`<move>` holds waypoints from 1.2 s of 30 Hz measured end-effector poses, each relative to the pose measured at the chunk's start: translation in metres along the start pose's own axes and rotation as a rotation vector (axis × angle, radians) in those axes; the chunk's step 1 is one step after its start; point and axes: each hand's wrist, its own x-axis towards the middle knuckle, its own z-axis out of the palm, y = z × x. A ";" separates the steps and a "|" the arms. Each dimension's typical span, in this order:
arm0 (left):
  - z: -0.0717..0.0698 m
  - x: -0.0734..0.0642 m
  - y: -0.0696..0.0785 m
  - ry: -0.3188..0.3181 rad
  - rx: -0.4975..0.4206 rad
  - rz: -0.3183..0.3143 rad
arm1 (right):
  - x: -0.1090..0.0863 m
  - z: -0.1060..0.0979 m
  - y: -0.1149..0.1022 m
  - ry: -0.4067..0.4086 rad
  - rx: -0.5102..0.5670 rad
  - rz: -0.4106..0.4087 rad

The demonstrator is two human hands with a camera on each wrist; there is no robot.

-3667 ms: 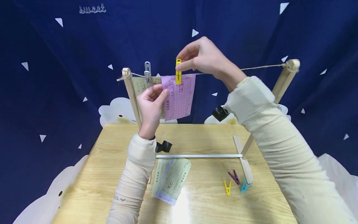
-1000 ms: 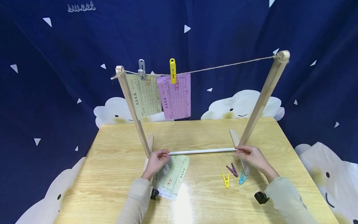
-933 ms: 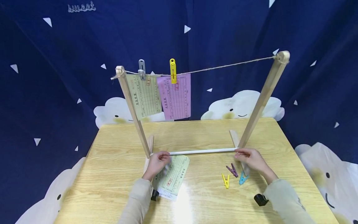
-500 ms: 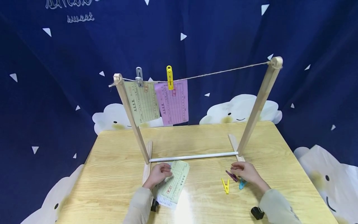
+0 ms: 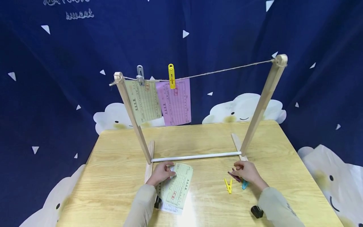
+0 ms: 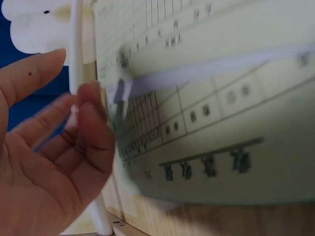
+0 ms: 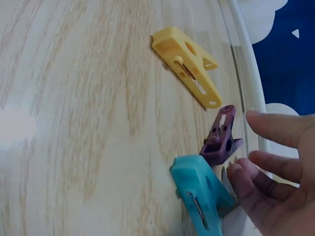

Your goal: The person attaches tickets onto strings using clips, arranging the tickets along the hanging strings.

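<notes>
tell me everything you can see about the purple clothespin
The purple clothespin is dark, looks like plastic, and has two arms splayed apart at one end, one with a long slot. It lies on the wood-grain tabletop, between the yellow clothespin and the turquoise clothespin, closer to the turquoise one; whether those two touch is unclear. The right hand is right beside it but not gripping it.
</notes>
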 end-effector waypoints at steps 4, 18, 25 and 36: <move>-0.001 0.012 -0.001 -0.026 0.068 0.037 | 0.001 0.002 0.006 -0.007 -0.023 -0.035; 0.002 0.029 -0.010 -0.118 0.187 0.030 | 0.003 0.020 0.006 0.008 -0.103 -0.029; 0.004 0.029 -0.010 -0.088 0.248 0.038 | 0.003 0.020 0.003 0.023 -0.152 -0.038; 0.000 0.025 -0.013 -0.033 0.264 0.082 | 0.003 0.015 0.000 -0.019 -0.069 0.049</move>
